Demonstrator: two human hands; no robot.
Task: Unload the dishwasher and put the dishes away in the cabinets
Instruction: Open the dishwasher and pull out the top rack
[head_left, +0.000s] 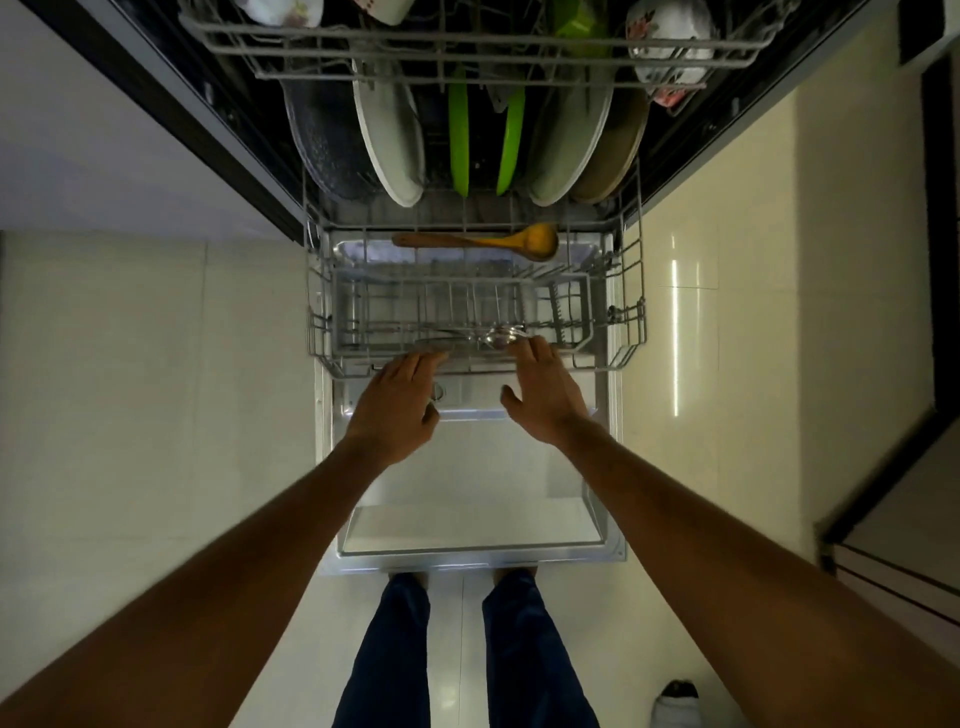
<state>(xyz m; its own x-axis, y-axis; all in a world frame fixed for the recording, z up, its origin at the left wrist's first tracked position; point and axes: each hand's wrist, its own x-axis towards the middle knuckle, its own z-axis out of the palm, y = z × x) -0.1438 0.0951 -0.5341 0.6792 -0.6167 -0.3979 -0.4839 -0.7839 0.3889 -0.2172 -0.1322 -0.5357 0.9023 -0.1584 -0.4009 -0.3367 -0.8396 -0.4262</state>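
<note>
Wire lower rack (631, 332) stood pulled out over the open door (467, 519), both hands reaching at its near rim. Left hand (397, 402) and right hand (545, 392) had fingers straight, holding nothing. Just beyond the fingertips lay metal cutlery (488, 336); farther in, a wooden spoon (483, 241), then upright plates (389, 135).

Green plates (459, 135), yellow-brown wooden spoon (483, 242)

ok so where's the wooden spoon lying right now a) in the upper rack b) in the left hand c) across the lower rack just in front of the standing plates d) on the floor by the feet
c: the wooden spoon lies sideways across the lower rack, just in front of the upright plates, and neither hand touches it.
</note>
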